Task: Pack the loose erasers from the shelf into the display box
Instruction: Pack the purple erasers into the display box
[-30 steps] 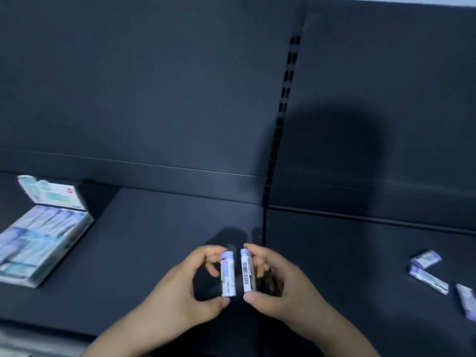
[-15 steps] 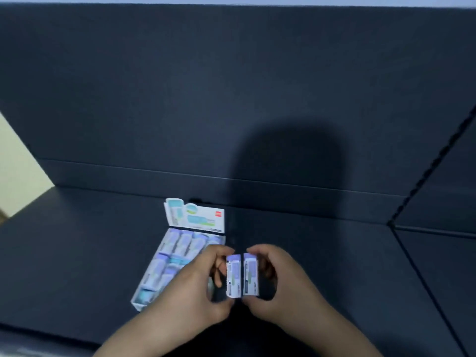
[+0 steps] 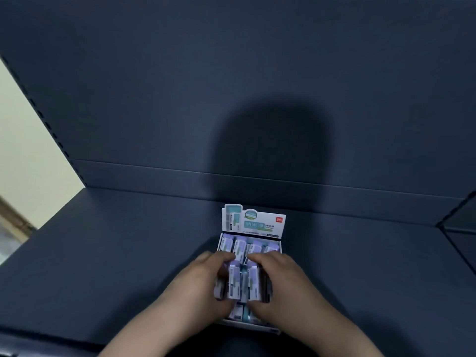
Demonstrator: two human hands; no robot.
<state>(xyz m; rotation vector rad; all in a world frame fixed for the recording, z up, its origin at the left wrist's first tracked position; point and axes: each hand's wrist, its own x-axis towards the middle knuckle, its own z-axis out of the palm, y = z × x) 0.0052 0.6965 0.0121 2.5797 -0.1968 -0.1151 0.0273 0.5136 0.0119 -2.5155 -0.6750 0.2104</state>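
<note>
Now display box [image 3: 273, 224] holds erasers [image 3: 240, 247]; hands [image 3: 203, 287] [image 3: 288, 287] grip 2.

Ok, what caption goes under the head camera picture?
Left hand and right hand hold erasers over the display box.

A dark blue-grey shelf [image 3: 103, 266] carries one open display box [image 3: 253, 222], lid flap upright, near its front edge.
</note>
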